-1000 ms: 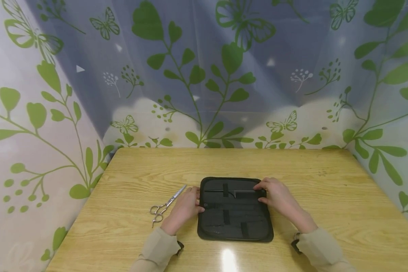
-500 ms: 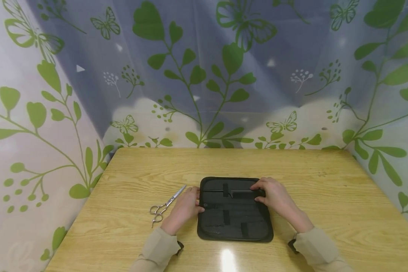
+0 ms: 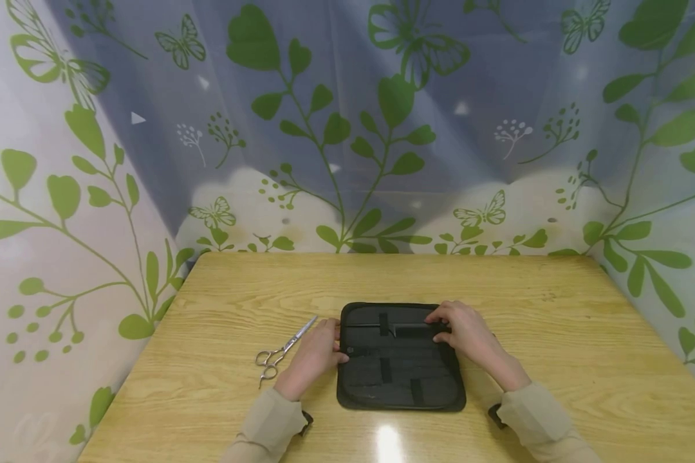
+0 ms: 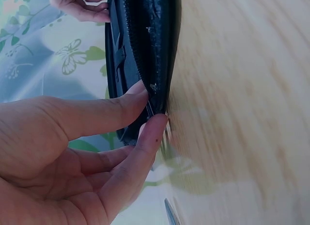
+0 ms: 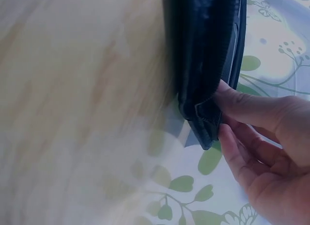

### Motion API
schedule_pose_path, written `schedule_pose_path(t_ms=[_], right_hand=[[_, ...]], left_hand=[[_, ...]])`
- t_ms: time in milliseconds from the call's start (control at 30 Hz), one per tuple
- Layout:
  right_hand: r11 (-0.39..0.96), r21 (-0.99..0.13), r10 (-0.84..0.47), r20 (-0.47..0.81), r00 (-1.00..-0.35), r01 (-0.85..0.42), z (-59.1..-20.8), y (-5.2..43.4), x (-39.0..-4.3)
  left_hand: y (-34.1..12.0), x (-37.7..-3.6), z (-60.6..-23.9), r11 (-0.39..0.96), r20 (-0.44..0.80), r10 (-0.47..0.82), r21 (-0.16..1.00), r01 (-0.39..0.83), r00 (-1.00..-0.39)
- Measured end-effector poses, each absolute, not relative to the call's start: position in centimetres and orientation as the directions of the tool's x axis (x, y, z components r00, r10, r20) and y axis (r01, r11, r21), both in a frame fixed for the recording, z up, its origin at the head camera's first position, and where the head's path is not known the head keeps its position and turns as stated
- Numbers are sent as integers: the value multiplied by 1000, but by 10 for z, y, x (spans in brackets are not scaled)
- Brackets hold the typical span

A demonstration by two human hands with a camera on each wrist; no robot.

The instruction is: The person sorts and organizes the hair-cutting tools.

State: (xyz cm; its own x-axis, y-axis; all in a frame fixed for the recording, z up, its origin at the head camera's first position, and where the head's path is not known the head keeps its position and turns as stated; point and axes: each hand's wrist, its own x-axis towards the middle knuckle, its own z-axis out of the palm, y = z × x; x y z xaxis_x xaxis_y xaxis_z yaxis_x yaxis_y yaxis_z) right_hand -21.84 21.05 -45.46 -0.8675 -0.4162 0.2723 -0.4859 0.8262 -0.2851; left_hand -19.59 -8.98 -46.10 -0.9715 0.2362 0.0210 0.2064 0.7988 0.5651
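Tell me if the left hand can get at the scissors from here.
Likely yes: the scissors lie uncovered on the table beside the left hand. It pinches the case, though, so would probably have to let go first.

Left wrist view: scissors [image 4: 170,213] cut off below, black case [image 4: 145,50] above; right wrist view: tabletop [image 5: 72,89] blurred

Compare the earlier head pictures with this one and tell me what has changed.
The right hand has shifted slightly to the left, and the black comb at its fingertips has slid a little the same way in the black case, toward the left hand. Nothing was visibly let go. The case, the left hand at its edge and the scissors stayed put.
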Motion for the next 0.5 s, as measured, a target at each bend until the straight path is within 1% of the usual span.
schedule_pose_path(t_ms=[233,300,400,500], right_hand=[[816,-299,-427,266,-864,-495,-459,215,-218],[809,-319,-424,266,-866,-494,-459,217,-217],[799,-340,-417,278,-865,-495,-458,220,-216],[804,-333,-408,295,-864,-493,-457,221,-215]], left_hand=[[-89,-196,-462,794,13,231,576,196,-973],[-90,-196,-462,790,12,230,582,194,-973],[-90,-196,-461,783,17,228,591,194,-973],[-90,-197,-461,778,21,228,597,196,-973]])
